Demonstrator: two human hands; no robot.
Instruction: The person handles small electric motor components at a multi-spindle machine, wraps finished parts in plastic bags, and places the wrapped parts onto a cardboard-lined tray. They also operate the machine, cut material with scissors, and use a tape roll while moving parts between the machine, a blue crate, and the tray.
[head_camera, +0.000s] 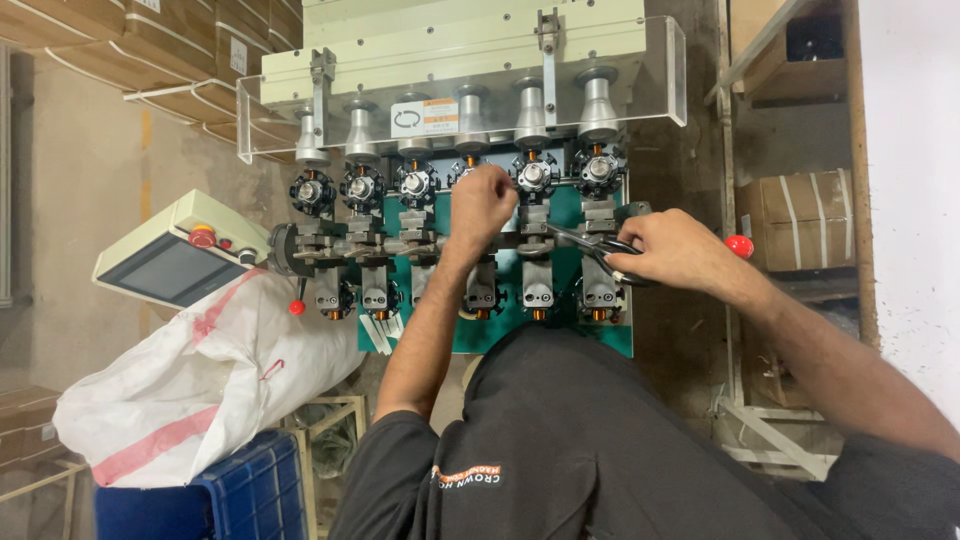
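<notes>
A cream and green winding machine (470, 60) stands in front of me, with a row of several black star-shaped heads (415, 185) under a clear guard (660, 80). My left hand (482, 205) is closed at the fourth head from the left, fingers pinched on something too small to make out. My right hand (675, 250) holds black-handled scissors (590, 245), their blades pointing left toward the fifth station, just below the head (535, 175) there. My dark shirt fills the lower middle.
A cream control box (175, 255) with a red stop button hangs at the left. Below it a white sack with red stripes (200, 380) rests on a blue crate (250, 495). Cardboard boxes (800, 220) sit on shelving at the right. A red knob (739, 245) juts out beside my right hand.
</notes>
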